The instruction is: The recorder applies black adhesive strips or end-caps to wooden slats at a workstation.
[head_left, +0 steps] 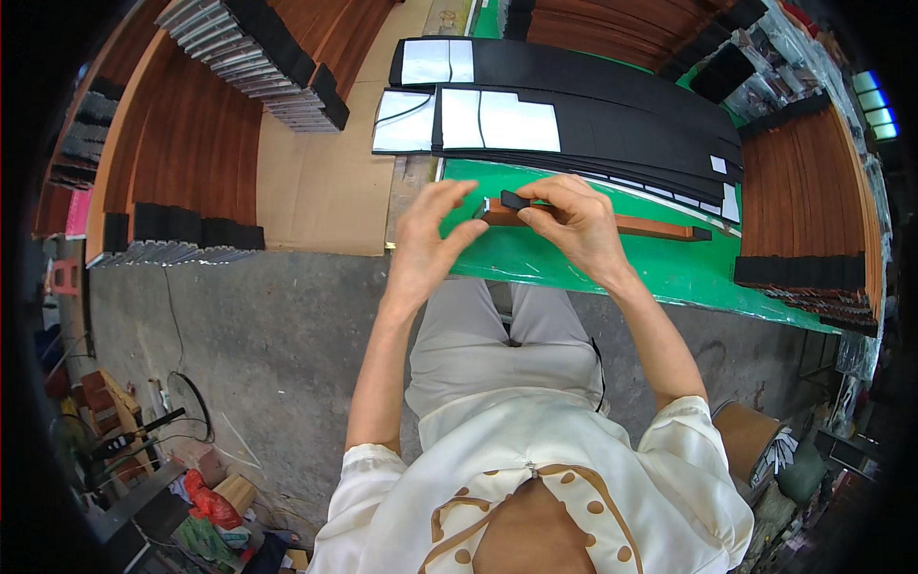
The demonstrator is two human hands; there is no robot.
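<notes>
A reddish-brown wooden strip (pixel 650 226) lies across the green work surface in front of me, with a black piece on its right end. At its left end a pale, shiny edge shows. My right hand (pixel 585 228) pinches a small black piece (pixel 514 200) between thumb and fingers, just above the strip near that end. What the piece is made of, I cannot make out. My left hand (pixel 428 237) is beside the strip's left end, thumb and fingers apart, holding nothing.
Black sheets (pixel 612 105) with white patches lie behind the strip. Stacks of brown boards with black ends stand at left (pixel 191 134) and right (pixel 798 191). Cardboard (pixel 320 182) covers the left part of the table. Cables and clutter lie on the concrete floor (pixel 249 335).
</notes>
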